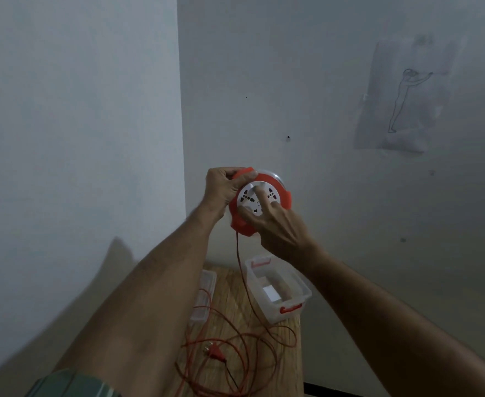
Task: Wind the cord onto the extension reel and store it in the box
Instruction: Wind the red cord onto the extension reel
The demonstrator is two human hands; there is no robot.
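I hold the red extension reel [281,196] up in front of the wall, its white socket face [249,200] turned toward me. My left hand [221,190] grips the reel's upper left rim, thumb on the red edge. My right hand [278,224] lies over the lower right of the face, with fingers on the white disc. A thin red cord [242,270] hangs from the reel's bottom down to loose loops on the wooden table [229,290]. The cord's red plug [214,350] lies among the loops. The clear plastic box [304,287] with red handles stands open on the table's right side.
The box's clear lid [205,293] lies at the table's left edge, partly behind my left forearm. White walls meet in a corner just behind the table. A faint drawing on paper [401,101] hangs on the right wall. The table's right edge drops to a dark floor.
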